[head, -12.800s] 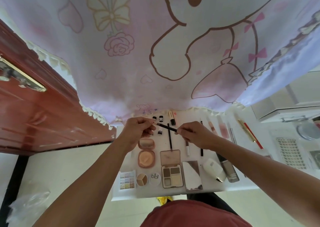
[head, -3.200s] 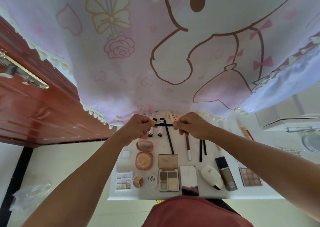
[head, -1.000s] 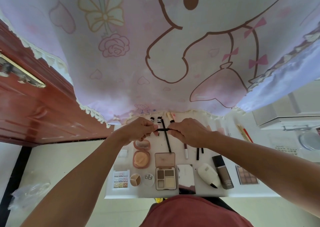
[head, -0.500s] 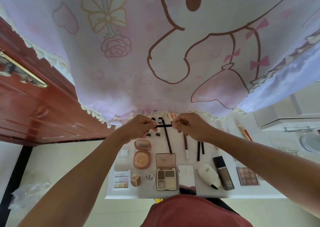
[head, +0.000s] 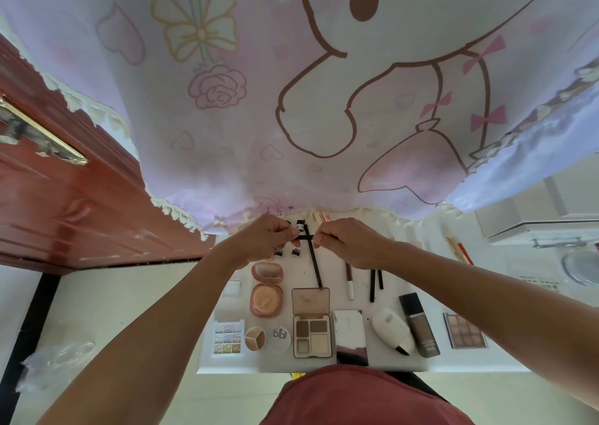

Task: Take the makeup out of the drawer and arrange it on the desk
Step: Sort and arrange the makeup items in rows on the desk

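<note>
Black pencil (head: 304, 237), fingers (head: 324, 239) of left hand (head: 264, 240) and right hand (head: 348, 241) pinching its ends, open palette (head: 312, 335) holding brown pans

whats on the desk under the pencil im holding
Another black pencil lies crosswise beneath the held pencil, with small tubes beside it. The left hand and right hand hide the rest.

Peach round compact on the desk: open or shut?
Open. The peach compact has its lid flipped back flat, and the puff is exposed.
</note>
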